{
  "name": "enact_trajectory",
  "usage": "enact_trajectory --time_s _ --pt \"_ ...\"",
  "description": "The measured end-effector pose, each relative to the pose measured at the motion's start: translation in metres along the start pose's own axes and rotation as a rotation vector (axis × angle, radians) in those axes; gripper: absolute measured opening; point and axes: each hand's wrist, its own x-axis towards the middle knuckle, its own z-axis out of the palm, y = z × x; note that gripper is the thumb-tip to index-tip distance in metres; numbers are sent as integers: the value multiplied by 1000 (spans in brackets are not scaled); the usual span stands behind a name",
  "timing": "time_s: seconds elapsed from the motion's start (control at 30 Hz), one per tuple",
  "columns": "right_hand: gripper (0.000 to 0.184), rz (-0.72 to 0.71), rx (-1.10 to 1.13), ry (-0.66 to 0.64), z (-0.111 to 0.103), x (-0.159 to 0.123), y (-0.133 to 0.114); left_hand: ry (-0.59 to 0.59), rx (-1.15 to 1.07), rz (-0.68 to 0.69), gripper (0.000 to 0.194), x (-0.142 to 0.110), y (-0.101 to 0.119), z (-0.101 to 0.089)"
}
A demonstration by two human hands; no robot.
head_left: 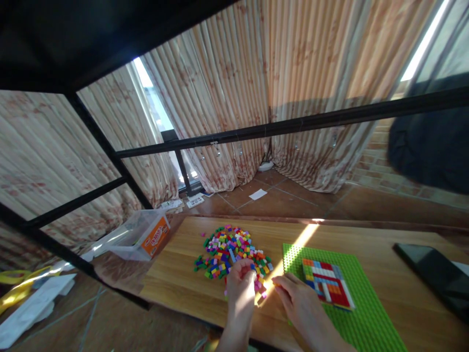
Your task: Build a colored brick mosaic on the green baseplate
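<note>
While the left hand (240, 281) is bent over the near edge of the brick pile (234, 242), the right hand (298, 296) sits just right of it, between pile and green plate (368, 305). Left fingers curled, thumb and fingertips close together; a bit of blue shows at the tips, can't tell if gripped or lying behind. Right fingers also bent, tips pointing left at the pile's near right side; something yellow-orange there in the glare, can't tell if grasped.

Pile: small mixed-colour bricks, loose, left of centre on the wooden desk (172, 274), a few strays at its edges. Plate: studded, right of pile, flat on desk. On it, a rectangular brick panel (328, 283), red, white, blue, orange and others, toward the plate's far half. Sun stripe runs across desk and the plate's far left corner.

Dark flat device (436, 274) at right of desk, apart from plate. Clear box (128, 244) with orange label beyond the desk's left end. Black rail (238, 134) crosses above; patterned curtains (220, 88) behind, white paper (258, 194) on the tiled floor (293, 194) at far side.
</note>
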Motion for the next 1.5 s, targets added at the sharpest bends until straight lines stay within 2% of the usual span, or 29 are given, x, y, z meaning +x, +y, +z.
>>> enact_trajectory --time_s 0.2,0.4,0.6,0.73,0.9,1.1,1.27,1.4,1.5 --pt "32 38 -13 -36 5 10 -1 22 106 67 18 13 -16 -1" --pt "28 -13 118 5 -3 8 0 29 160 80 23 12 -19 -1" --pt "24 -18 126 66 -12 2 7 -55 160 8 22 7 -16 5" --pt "26 -10 116 61 -16 -4 8 -91 203 -52 19 3 -13 9" --pt "26 -28 102 23 -22 -13 4 -128 362 42 19 1 -11 4" --pt "26 -113 55 -5 -21 -22 3 5 707 253 19 14 -7 -9" --pt "30 -163 -2 -27 -22 -28 6 24 862 319 28 17 -1 -16" --pt "29 -181 -33 -30 -27 -30 9 127 1037 369 35 21 14 -17" --pt "27 -204 -31 -12 -32 -30 11 187 1189 430 39 34 28 -17"
